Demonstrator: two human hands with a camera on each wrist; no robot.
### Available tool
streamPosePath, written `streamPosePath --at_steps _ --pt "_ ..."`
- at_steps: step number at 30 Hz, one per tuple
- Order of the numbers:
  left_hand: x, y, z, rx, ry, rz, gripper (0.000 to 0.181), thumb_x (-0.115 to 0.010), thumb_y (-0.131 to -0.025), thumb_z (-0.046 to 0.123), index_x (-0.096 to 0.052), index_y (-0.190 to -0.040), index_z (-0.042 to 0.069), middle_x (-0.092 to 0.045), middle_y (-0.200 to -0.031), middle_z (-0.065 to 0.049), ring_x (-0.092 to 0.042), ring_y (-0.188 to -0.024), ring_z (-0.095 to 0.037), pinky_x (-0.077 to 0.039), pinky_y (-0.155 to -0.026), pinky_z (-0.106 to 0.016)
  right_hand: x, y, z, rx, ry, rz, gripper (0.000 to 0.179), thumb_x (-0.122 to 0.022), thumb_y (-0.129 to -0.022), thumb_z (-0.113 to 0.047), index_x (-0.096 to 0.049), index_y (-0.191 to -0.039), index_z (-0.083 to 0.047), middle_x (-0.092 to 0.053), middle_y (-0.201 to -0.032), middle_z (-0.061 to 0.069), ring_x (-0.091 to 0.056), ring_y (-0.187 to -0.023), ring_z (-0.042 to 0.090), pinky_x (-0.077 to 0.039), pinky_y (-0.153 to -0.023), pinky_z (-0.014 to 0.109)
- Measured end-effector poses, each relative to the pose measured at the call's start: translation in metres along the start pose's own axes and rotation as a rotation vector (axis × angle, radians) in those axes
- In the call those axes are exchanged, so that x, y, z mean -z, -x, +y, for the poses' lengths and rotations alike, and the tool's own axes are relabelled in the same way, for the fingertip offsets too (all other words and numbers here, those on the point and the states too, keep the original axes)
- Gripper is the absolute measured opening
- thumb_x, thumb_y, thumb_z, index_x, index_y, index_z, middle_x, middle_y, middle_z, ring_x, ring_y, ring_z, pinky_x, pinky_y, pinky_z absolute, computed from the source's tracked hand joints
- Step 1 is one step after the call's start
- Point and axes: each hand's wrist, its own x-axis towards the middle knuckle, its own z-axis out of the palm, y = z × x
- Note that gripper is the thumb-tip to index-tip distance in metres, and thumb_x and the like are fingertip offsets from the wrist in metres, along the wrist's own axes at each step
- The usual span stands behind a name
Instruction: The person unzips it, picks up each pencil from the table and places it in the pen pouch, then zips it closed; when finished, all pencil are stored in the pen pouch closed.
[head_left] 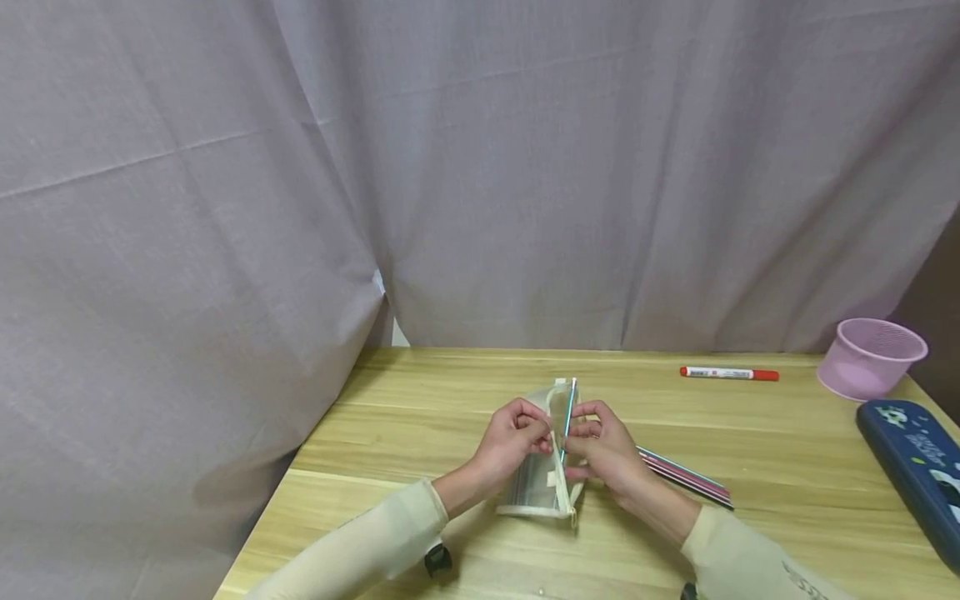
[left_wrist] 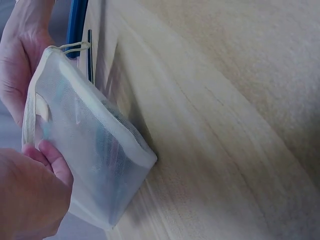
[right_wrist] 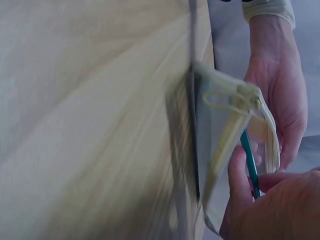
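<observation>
A pale mesh zip pouch (head_left: 531,492) stands on the wooden table, its zipped side open toward the right. My left hand (head_left: 506,440) pinches the edge of that opening. Between the thumb and fingers of my right hand (head_left: 611,454) is a thin teal pencil (right_wrist: 251,162), slanting at the mouth of the pouch. How far its lower end reaches inside is hidden by the fingers and the zip edge. Through the mesh (left_wrist: 95,145) in the left wrist view, several blurred long shapes show. Several more pencils (head_left: 688,479) lie on the table just right of my right hand.
A red-capped marker (head_left: 727,373) lies toward the back of the table. Farther right stand a pink mesh basket (head_left: 862,371) and, nearer, a dark blue case (head_left: 903,454) with panda pictures. A grey curtain (head_left: 510,183) hangs behind the table and along its left side.
</observation>
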Motion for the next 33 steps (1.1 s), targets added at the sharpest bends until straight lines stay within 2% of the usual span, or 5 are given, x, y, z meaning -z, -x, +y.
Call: streamPosePath --at_steps 6,16,20,29,33 --pt "0.000 -0.002 0.002 -0.003 0.000 0.009 0.010 -0.063 -0.096 -0.003 -0.060 -0.105 0.000 -0.066 -0.081 -0.002 -0.065 -0.071 -0.011 -0.061 -0.068 -0.020 -0.005 0.001 -0.001 0.006 -0.016 0.008 0.049 -0.066 -0.097 0.002 -0.038 -0.138 -0.002 -0.062 -0.115 0.017 -0.068 -0.092 0.021 -0.069 -0.076 0.042" --pt "0.001 0.001 0.003 -0.004 0.004 0.006 0.014 -0.063 -0.098 -0.002 -0.058 -0.110 -0.005 -0.064 -0.080 -0.001 -0.064 -0.070 -0.010 -0.061 -0.068 -0.018 -0.004 -0.005 0.004 -0.017 0.001 -0.072 0.045 -0.062 -0.098 0.004 -0.040 -0.137 0.001 -0.063 -0.108 0.014 -0.071 -0.089 0.022 -0.069 -0.074 0.041" --pt "0.001 0.001 0.002 -0.011 0.001 -0.019 0.010 -0.062 -0.099 -0.002 -0.058 -0.107 -0.002 -0.064 -0.080 -0.001 -0.064 -0.070 -0.010 -0.061 -0.068 -0.018 -0.002 -0.007 0.006 -0.017 0.022 -0.099 0.047 -0.064 -0.097 0.004 -0.040 -0.138 0.003 -0.064 -0.105 0.012 -0.070 -0.088 0.020 -0.068 -0.071 0.039" --pt "0.002 0.001 0.001 -0.009 0.011 -0.041 0.008 -0.061 -0.099 -0.003 -0.058 -0.103 0.003 -0.064 -0.079 -0.002 -0.065 -0.070 -0.012 -0.063 -0.069 -0.022 0.003 -0.010 0.004 -0.023 0.114 -0.105 0.047 -0.067 -0.095 0.002 -0.047 -0.138 0.004 -0.064 -0.106 0.014 -0.069 -0.088 0.021 -0.068 -0.072 0.038" --pt "0.004 0.002 0.000 -0.006 0.015 -0.034 0.010 -0.060 -0.098 -0.004 -0.058 -0.100 0.006 -0.064 -0.079 -0.002 -0.064 -0.069 -0.012 -0.063 -0.069 -0.021 0.012 -0.010 0.000 0.010 0.109 -0.088 0.045 -0.066 -0.095 0.002 -0.049 -0.137 0.006 -0.064 -0.104 0.014 -0.070 -0.088 0.021 -0.069 -0.076 0.040"
